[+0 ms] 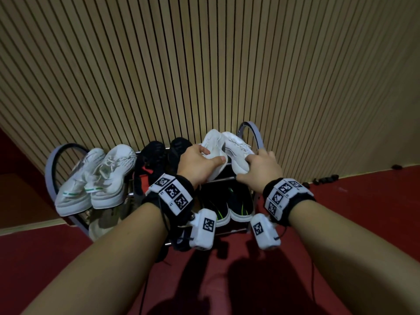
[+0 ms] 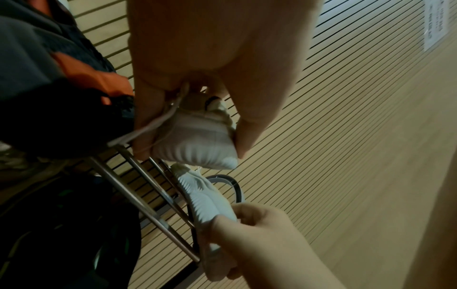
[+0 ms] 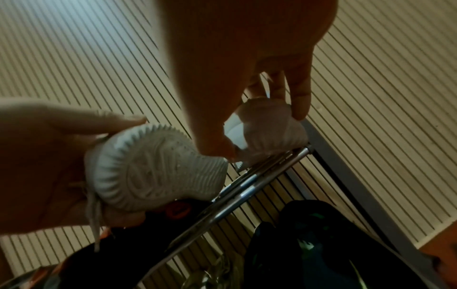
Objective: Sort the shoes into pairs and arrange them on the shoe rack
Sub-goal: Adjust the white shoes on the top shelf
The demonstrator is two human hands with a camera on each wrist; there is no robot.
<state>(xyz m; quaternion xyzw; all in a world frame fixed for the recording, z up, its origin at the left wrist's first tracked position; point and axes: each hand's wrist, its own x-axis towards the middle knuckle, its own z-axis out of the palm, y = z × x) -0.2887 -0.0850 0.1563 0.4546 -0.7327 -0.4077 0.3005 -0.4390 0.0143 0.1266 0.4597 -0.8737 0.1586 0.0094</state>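
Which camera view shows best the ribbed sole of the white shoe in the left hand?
The right wrist view: the white shoe's ribbed sole faces that camera. The left wrist view shows only its heel between the left hand's fingers; the head view shows its upper, no sole.

The rack (image 1: 223,179) has bare metal rails, smooth and glossy, catching the light in the wrist views (image 3: 249,190); its hooped ends (image 1: 48,176) look matt grey (painted metal or plastic, hard to tell). The white shoes (image 1: 236,153) are soft matt cloth, with ridged, rubbery soles (image 3: 158,172) and cloth laces. The black shoes (image 1: 156,160) look like matt mesh. The wall (image 1: 204,64) is ribbed wood, matt and pale. The floor (image 1: 363,212) is dull red and smooth. The wristbands (image 1: 284,196) are black fuzzy cloth carrying smooth white plastic blocks.
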